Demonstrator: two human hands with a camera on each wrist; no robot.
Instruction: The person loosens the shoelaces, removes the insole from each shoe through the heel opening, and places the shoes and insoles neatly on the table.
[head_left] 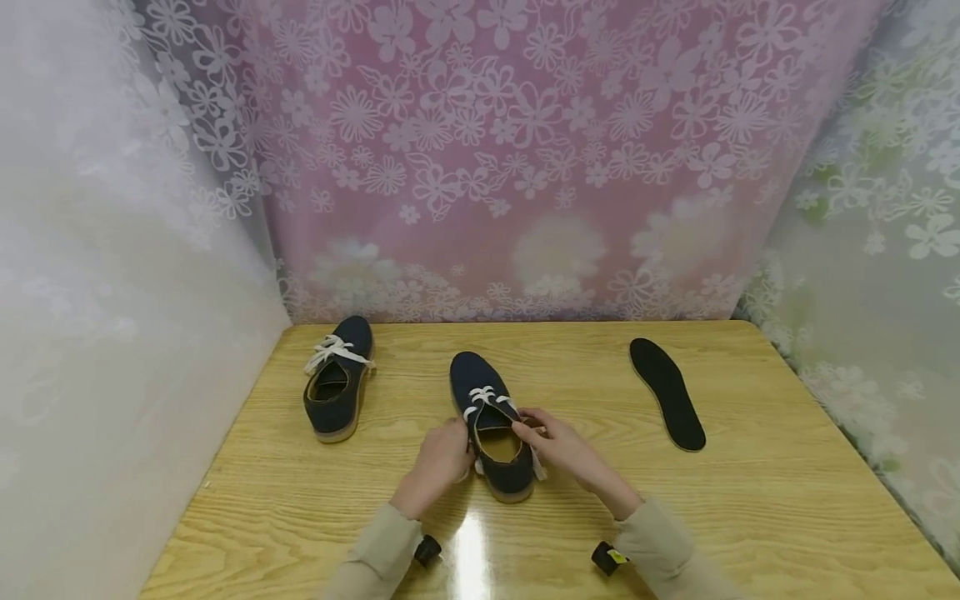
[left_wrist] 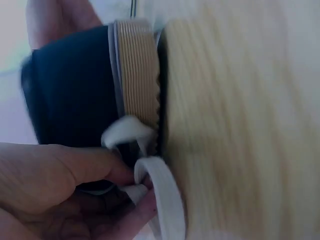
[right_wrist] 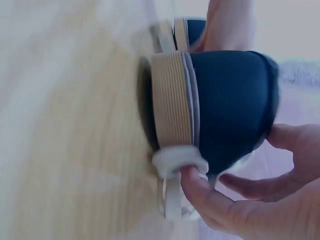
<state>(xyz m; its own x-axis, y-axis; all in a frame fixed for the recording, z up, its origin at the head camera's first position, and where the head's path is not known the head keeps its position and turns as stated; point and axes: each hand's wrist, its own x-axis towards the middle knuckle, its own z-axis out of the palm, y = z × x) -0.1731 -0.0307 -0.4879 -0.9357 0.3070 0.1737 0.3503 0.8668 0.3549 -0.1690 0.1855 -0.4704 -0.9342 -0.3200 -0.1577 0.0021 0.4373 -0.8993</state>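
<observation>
A dark navy shoe (head_left: 468, 379) with white laces stands on the table, toe pointing away, its tan insole visible through the opening. At its left side is my left hand (head_left: 444, 454); in the left wrist view its curled fingers pinch a white shoelace (left_wrist: 167, 192) beside the ribbed tan sole (left_wrist: 137, 70). On the opposite side, my right hand (head_left: 558, 446) grips the shoe's collar, thumb at the rim and other fingers along the outside. One fingertip of that hand touches a loop of white lace (right_wrist: 180, 159) in the right wrist view.
A second navy shoe (head_left: 341, 412) with loose white laces stands at the table's left. A black insole (head_left: 667, 396) lies flat on the right. The wooden table (head_left: 585, 367) meets a pink floral curtain (head_left: 480, 192) behind, with pale floral hangings on both sides.
</observation>
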